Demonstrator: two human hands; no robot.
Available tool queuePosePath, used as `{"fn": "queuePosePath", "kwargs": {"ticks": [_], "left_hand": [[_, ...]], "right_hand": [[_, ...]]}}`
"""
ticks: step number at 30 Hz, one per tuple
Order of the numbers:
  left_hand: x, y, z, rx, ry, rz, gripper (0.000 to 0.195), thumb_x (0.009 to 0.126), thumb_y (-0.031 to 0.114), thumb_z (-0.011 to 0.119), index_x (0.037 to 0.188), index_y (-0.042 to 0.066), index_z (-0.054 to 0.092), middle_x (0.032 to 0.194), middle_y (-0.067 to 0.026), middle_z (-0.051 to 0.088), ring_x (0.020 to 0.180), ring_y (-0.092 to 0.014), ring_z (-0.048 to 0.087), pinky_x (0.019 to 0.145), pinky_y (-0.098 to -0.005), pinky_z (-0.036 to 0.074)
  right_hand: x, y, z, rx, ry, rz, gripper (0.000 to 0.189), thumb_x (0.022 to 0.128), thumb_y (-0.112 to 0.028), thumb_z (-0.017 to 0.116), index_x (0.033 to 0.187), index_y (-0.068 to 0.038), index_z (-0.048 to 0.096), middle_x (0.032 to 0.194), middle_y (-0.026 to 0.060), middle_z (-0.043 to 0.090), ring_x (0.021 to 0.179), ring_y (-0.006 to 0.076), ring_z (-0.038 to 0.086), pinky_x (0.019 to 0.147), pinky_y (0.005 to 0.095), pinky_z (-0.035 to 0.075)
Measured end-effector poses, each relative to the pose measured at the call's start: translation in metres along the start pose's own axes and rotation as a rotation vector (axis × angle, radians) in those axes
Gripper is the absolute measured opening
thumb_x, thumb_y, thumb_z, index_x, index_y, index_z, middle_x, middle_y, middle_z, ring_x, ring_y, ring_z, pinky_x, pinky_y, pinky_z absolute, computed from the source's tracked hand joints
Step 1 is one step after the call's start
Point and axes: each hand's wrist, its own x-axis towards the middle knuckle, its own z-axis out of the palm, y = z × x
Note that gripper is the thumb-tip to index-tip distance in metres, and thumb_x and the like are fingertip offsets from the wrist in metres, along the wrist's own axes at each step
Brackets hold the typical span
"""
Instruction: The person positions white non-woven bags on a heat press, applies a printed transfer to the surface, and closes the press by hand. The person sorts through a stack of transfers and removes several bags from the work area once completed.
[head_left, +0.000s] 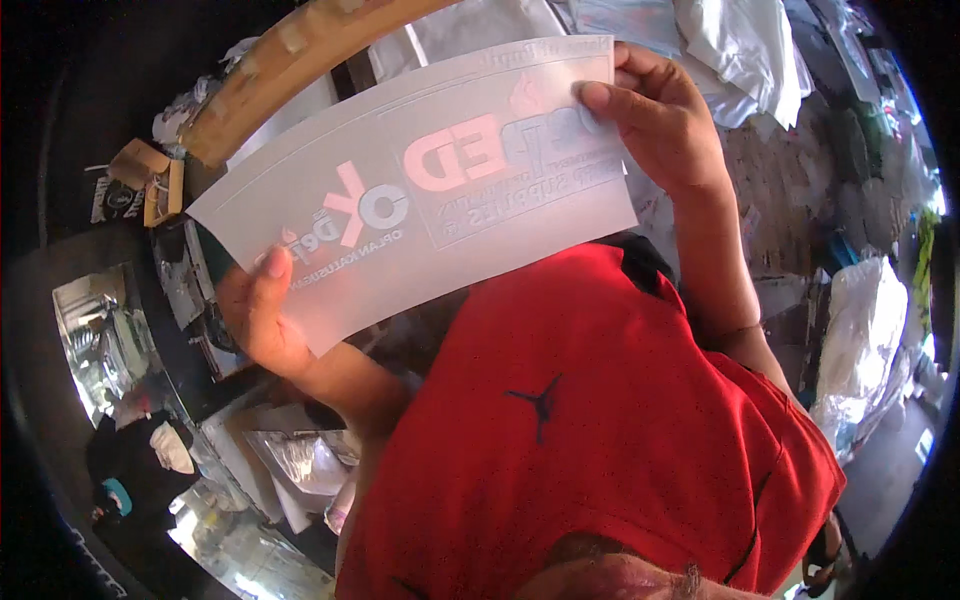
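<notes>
A translucent film sheet with mirrored pink and pale lettering is stretched out in front of my red shirt. My left hand pinches its lower left end, thumb on the near face and fingers behind. At the upper right corner my right hand grips it the same way, with the thumb over the print. The sheet is held up off any surface and bows slightly. Parts of the fingers are hidden behind it.
A long brown edge, bent by the lens, runs behind the sheet. An open cardboard box is at the left. White cloth or plastic lies at the upper right, and clear plastic wrapping lies at the right.
</notes>
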Motion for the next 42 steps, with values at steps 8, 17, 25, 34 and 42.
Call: {"fn": "queuePosePath", "kwargs": {"ticks": [8,17,25,34,42], "left_hand": [[0.004,-0.017,-0.006,0.063,-0.117,0.260,0.016,0.086,0.003,0.057,0.092,-0.008,0.066,0.088,-0.0177,0.062,0.086,-0.031,0.064,0.071,-0.0441,0.055],[0.008,-0.022,-0.001,0.107,0.030,0.319,0.019,0.083,0.009,0.059,0.089,-0.007,0.068,0.090,-0.0239,0.066,0.083,-0.031,0.066,0.067,-0.0396,0.055],[0.013,-0.018,-0.016,-0.040,0.124,0.078,0.016,0.086,0.006,0.054,0.092,-0.004,0.066,0.094,-0.0227,0.063,0.081,-0.032,0.065,0.067,-0.0439,0.056],[0.009,-0.009,-0.033,-0.204,0.126,0.125,0.037,0.089,0.019,0.050,0.112,-0.008,0.059,0.115,-0.0277,0.059,0.104,-0.035,0.060,0.084,-0.0457,0.052],[0.010,0.010,-0.045,-0.634,-0.308,0.008,0.052,0.090,0.024,0.046,0.127,-0.013,0.048,0.130,-0.0309,0.050,0.120,-0.041,0.050,0.102,-0.0514,0.040]], "right_hand": [[-0.006,0.000,-0.006,0.094,-0.035,0.021,0.022,0.089,-0.008,0.063,0.107,0.003,0.064,0.097,0.0059,0.068,0.090,0.0122,0.064,0.085,0.0255,0.048],[-0.007,0.001,-0.015,0.201,-0.215,-0.006,0.026,0.091,-0.009,0.057,0.114,0.004,0.060,0.102,0.0077,0.068,0.093,0.0128,0.064,0.084,0.0260,0.048],[-0.013,-0.006,-0.006,0.048,-0.133,0.003,0.035,0.087,0.004,0.058,0.121,0.004,0.055,0.096,0.0070,0.070,0.087,0.0118,0.065,0.082,0.0256,0.049],[-0.015,-0.009,0.015,0.081,-0.196,-0.007,0.038,0.086,0.004,0.064,0.123,0.003,0.056,0.100,0.0091,0.070,0.094,0.0142,0.066,0.088,0.0276,0.052],[-0.017,-0.015,0.024,0.114,-0.252,0.014,0.048,0.080,0.012,0.061,0.126,0.006,0.051,0.102,0.0128,0.070,0.093,0.0173,0.068,0.087,0.0282,0.053]]}}
